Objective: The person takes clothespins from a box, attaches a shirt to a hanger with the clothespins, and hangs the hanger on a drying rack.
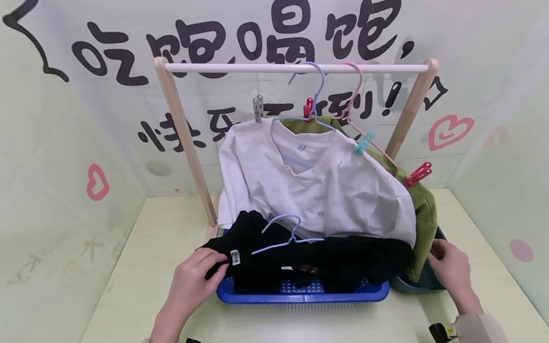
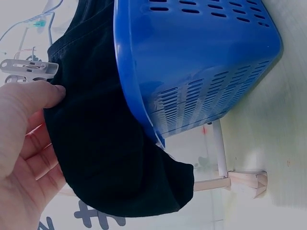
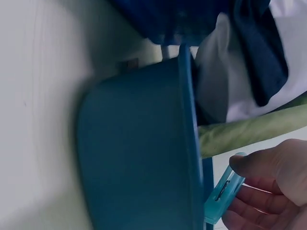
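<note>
My left hand (image 1: 193,279) pinches the edge of a black garment (image 1: 272,259), thumb in front and fingers behind. A grey clothespin (image 2: 29,69) stands at that edge, right beside the thumb. On the garment lies a light blue hanger (image 1: 292,239), its hook upward. The garment spreads across a blue basket (image 1: 305,298) and hangs over its side. My right hand (image 1: 452,267), at the rim of a dark teal bin (image 3: 139,143), holds a turquoise clothespin (image 3: 224,194) between thumb and fingers. Close to this hand hangs the green garment's sleeve (image 1: 423,224).
Behind the basket a wooden rack with a white rod (image 1: 246,68) carries a white shirt (image 1: 275,182) on a blue hanger and a green garment on a pink hanger (image 1: 358,93). Clothespins, among them a red one (image 1: 419,174), clip their shoulders. Printed cloth walls (image 1: 520,117) enclose the table.
</note>
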Available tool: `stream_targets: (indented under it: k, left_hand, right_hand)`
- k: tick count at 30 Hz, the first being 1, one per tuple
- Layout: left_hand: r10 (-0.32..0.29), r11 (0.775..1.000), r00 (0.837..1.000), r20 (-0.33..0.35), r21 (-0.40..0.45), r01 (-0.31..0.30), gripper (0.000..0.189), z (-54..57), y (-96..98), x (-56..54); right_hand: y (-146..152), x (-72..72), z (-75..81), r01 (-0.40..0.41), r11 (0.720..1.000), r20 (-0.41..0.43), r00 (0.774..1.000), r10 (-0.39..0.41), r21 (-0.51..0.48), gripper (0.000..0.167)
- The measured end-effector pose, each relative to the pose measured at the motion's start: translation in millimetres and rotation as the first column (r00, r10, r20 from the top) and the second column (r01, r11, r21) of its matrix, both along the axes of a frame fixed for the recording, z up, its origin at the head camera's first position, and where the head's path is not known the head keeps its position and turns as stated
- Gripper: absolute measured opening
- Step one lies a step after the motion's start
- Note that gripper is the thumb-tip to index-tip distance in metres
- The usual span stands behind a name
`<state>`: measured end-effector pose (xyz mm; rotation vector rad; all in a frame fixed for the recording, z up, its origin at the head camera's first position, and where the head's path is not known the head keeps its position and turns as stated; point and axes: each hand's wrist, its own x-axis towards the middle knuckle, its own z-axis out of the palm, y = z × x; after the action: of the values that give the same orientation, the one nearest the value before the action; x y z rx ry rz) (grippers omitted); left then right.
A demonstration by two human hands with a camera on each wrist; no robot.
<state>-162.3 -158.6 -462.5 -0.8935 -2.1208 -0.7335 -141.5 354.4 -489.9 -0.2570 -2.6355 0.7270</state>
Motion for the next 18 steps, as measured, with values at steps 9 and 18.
stream_targets:
  k: [9, 18]
  left_hand:
    - [0.015, 1.000, 1.000, -0.005, -0.013, -0.015, 0.008, 1.3, -0.1, 0.6]
    - [0.008, 1.000, 1.000, -0.017, -0.014, -0.008, 0.007, 1.5, 0.8, -0.8]
  right_hand:
    - [-16.2, 27.8, 7.4, 0.028, 0.994, -0.103, 0.994, -0.039, -0.107, 0.024]
    - [-46.4, 48.8, 22.2, -0.007, 0.989, -0.276, 0.961, -0.035, -0.149, 0.030]
